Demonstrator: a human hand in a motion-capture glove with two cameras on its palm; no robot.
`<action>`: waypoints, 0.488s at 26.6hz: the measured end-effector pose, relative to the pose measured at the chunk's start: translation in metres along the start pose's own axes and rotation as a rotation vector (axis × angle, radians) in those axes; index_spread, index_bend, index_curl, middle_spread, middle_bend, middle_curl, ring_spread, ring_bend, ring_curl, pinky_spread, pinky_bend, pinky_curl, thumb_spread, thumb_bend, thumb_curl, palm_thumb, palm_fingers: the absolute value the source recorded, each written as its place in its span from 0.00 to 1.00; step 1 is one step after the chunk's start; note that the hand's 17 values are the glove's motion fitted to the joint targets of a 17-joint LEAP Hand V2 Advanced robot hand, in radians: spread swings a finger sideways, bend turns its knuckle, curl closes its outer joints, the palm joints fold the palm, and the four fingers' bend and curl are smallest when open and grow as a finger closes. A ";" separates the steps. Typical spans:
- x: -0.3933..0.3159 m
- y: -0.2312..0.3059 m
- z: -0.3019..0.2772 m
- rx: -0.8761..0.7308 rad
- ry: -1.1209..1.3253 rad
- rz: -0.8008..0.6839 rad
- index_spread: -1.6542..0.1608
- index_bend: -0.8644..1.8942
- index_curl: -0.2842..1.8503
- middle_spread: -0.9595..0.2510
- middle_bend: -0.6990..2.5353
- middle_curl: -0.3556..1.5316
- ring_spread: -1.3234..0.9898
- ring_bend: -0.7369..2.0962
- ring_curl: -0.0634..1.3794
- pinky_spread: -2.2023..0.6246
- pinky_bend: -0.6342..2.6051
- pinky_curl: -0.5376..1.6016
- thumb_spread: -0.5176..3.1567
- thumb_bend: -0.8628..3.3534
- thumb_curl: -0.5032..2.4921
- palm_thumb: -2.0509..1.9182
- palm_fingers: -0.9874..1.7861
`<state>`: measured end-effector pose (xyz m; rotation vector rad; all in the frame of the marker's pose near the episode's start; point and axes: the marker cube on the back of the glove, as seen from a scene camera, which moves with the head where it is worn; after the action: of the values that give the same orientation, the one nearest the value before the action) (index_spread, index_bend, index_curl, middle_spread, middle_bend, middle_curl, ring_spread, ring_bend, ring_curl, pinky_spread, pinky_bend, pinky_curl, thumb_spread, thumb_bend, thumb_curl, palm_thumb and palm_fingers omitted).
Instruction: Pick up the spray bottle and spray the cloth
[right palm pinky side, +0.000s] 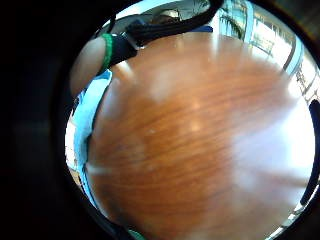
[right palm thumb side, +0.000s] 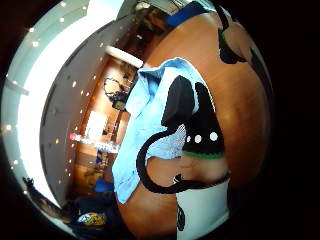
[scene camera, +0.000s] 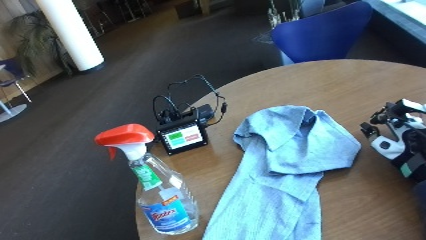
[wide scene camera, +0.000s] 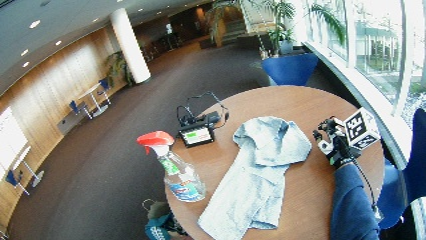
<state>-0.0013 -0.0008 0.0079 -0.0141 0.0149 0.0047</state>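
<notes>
Currently, the clear plastic spray bottle with the red trigger head (scene camera: 160, 195) is seen standing upright near the edge of the round wooden desk (scene camera: 333, 85), on the far side of the crumpled light-blue cloth shirt (scene camera: 286, 165) from the black-gloved right hand (scene camera: 399, 145). The hand is held over bare wood at the opposite rim, well apart from the bottle, and nothing is gripped by it. Whether its fingers are spread or curled cannot be told from these views.

Several risks can be judged from this layout. The whole cloth must be crossed by the reach, so the fabric could be snagged or dragged by the sleeve. Because the bottle stands so close to the edge, it could be knocked off by a glancing touch. Its tall, top-heavy shape would probably let it tip if it were met high on the neck. The small black screen device with cables (scene camera: 183, 135), just beside the cloth, could be wetted by a badly aimed spray.
</notes>
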 end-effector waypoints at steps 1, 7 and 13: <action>0.000 0.000 0.002 -0.006 0.004 0.001 0.83 0.44 0.18 0.77 0.34 0.25 0.55 0.37 0.10 0.82 0.26 0.27 0.26 0.27 0.20 0.62 0.69; -0.002 -0.001 -0.004 -0.012 0.076 0.012 0.79 0.44 0.24 0.76 0.34 0.29 0.53 0.37 0.18 0.84 0.25 0.31 0.36 0.29 0.22 0.65 0.66; 0.006 -0.012 -0.033 0.023 0.068 0.028 0.77 0.43 0.27 0.75 0.34 0.32 0.52 0.37 0.20 0.85 0.24 0.32 0.41 0.29 0.24 0.66 0.66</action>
<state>0.0040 -0.0127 -0.0247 0.0092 0.0834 0.0317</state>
